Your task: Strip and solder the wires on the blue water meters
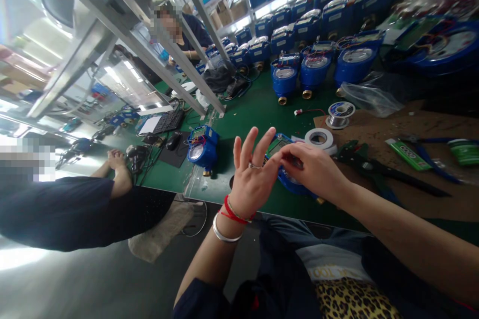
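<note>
The left hand (250, 182) spreads three fingers upward; its grip, beside the other's fingertips, is hidden. Below, on the worktop (247, 114), a water meter (294, 187) seems partly assembled: green circuit board (276, 146) seated but uncovered, blue housing half hidden. The right hand (318, 169) pinches narrowly, contents unclear.

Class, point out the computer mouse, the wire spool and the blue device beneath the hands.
Computer mouse (173, 140), head view: middle of its black top.
Wire spool (339, 120), head view: the wound wire.
Blue device (295, 187), head view: its blue lower casing.
</note>
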A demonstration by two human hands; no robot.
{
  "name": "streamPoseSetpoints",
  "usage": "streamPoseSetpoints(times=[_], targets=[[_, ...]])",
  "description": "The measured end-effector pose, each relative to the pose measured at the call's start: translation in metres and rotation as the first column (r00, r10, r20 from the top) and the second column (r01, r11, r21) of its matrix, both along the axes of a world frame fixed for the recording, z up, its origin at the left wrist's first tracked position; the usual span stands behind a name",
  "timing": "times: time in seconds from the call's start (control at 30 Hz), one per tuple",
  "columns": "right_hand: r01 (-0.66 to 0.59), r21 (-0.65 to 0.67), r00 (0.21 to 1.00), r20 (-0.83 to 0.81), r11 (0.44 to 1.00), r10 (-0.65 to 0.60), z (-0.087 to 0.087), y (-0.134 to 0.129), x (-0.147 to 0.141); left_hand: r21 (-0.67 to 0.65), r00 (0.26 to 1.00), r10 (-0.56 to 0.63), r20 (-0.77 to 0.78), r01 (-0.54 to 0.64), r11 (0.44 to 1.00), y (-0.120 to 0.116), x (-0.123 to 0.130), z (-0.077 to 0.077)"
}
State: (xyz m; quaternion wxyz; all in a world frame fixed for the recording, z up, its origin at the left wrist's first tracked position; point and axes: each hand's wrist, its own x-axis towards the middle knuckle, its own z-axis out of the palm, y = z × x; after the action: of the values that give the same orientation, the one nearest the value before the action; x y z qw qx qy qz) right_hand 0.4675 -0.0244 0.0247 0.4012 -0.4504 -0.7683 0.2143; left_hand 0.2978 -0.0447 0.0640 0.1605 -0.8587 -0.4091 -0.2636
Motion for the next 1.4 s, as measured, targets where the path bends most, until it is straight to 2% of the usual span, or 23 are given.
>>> streamPoseSetpoints(times=[0.23,0.37,0.5,0.83,0.97,1.07,1.13,1.2,1.3,1.4], targets=[[-0.025,0.025,0.999,-0.028,0.999,0.026,-0.002,0.001,0.000,-0.019,0.999,0.006,0.039,-0.005,1.000,0.002,-0.003,-0.010],[-0.020,0.040,1.000,-0.010,0.999,0.020,-0.002,0.001,0.001,0.021,0.999,-0.034,0.027,0.033,0.999,0.003,-0.004,-0.007],[-0.048,0.065,0.999,-0.013,0.997,0.049,-0.001,0.001,0.001,-0.041,0.996,-0.062,0.069,0.065,0.997,0.001,-0.006,0.000],[-0.078,0.086,0.996,-0.043,0.993,0.082,0.000,0.001,0.001,-0.084,0.986,0.078,0.147,-0.067,0.994,-0.006,-0.009,0.004],[-0.080,0.080,0.995,-0.052,0.994,0.084,0.002,0.000,0.002,-0.073,0.936,0.182,0.301,-0.168,0.983,-0.010,-0.021,0.006],[-0.076,0.084,0.995,-0.058,0.994,0.081,0.001,0.000,0.002,-0.129,0.824,0.286,0.489,-0.256,0.958,-0.016,-0.042,-0.012],[-0.077,0.092,0.995,-0.057,0.993,0.083,0.001,0.000,0.003,-0.240,0.715,0.384,0.584,-0.300,0.923,-0.024,-0.057,-0.036],[-0.082,0.096,0.995,-0.052,0.992,0.087,0.000,0.001,0.003,-0.369,0.627,0.491,0.605,-0.325,0.871,-0.036,-0.071,-0.064],[-0.073,0.091,0.996,-0.053,0.993,0.078,0.000,0.000,0.002,-0.526,0.597,0.608,0.523,-0.335,0.781,-0.056,-0.081,-0.102],[-0.046,0.089,0.997,-0.050,0.995,0.050,0.000,-0.001,0.001,-0.609,0.633,0.648,0.423,-0.331,0.721,-0.068,-0.082,-0.125]])
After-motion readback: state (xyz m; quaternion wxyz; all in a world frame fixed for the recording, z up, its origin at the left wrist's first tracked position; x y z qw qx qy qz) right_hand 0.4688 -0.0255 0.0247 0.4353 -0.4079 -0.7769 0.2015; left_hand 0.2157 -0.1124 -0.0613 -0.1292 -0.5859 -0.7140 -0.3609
